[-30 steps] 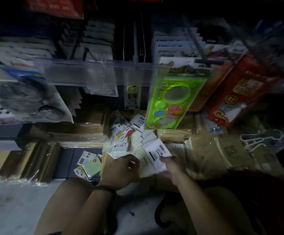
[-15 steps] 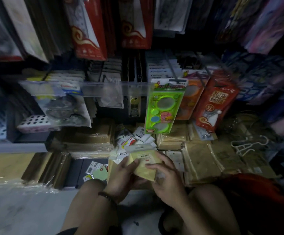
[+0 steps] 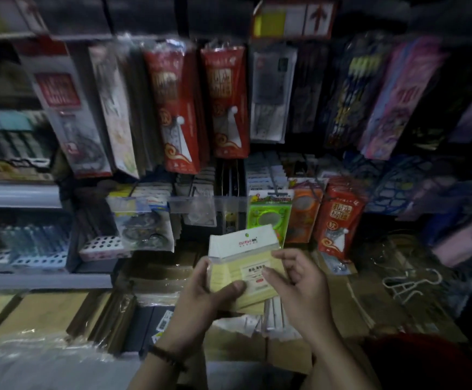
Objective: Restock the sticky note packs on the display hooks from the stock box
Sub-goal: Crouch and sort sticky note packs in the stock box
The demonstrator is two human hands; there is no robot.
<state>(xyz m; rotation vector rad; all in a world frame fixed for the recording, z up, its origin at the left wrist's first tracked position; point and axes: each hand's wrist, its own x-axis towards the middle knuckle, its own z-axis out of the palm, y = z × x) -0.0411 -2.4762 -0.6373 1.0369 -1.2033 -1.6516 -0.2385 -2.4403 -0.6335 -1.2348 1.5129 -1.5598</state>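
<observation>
A stack of yellow sticky note packs [image 3: 246, 260] with white header cards is held up in front of me, at the centre of the view. My left hand [image 3: 209, 296] grips the stack from the left, thumb across its front. My right hand [image 3: 299, 280] touches its right edge with the fingertips, fingers loosely bent. Below both hands sits the cardboard stock box [image 3: 237, 344], with several white packs standing in it. Display hooks [image 3: 274, 190] carrying hanging packs lie just behind the stack.
Red packs [image 3: 226, 102] and other long packets hang from upper hooks. A green stencil pack [image 3: 268, 218] and red packet [image 3: 339, 218] hang right behind the stack. Shelves [image 3: 17, 195] with pens stand at left. Wrapped brown envelope bundles [image 3: 60, 313] lie low left.
The view has tilted up from the box to the hanging display. Both hands have lifted the yellow stack higher, clear of the box, and the white headers now show.
</observation>
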